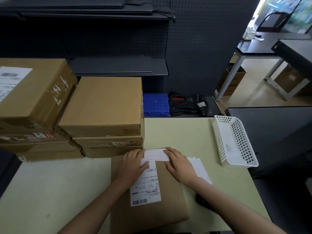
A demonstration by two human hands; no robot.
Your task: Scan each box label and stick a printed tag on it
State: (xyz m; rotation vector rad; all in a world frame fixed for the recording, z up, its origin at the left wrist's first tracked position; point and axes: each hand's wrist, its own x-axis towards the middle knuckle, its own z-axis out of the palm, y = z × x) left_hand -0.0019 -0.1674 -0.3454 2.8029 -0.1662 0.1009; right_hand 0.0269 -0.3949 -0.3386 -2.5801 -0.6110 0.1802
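A flat cardboard box (168, 200) lies on the pale table in front of me. A long white shipping label (146, 184) with barcodes runs down its top. At the box's far edge lies a small white printed tag (156, 155) with red markings. My left hand (133, 163) rests flat on the box, its fingers on the tag's left end and the label's top. My right hand (179, 163) lies flat too, its fingers touching the tag's right end. A dark object (201, 200), perhaps the scanner, lies mostly hidden under my right forearm.
Stacked cardboard boxes (103, 108) stand at the back left, a taller stack (32, 95) beside them. A white perforated basket (234, 141) sits at the right. Loose white paper sheets (200, 168) lie by the box. Dark shelving rises behind the table (182, 132).
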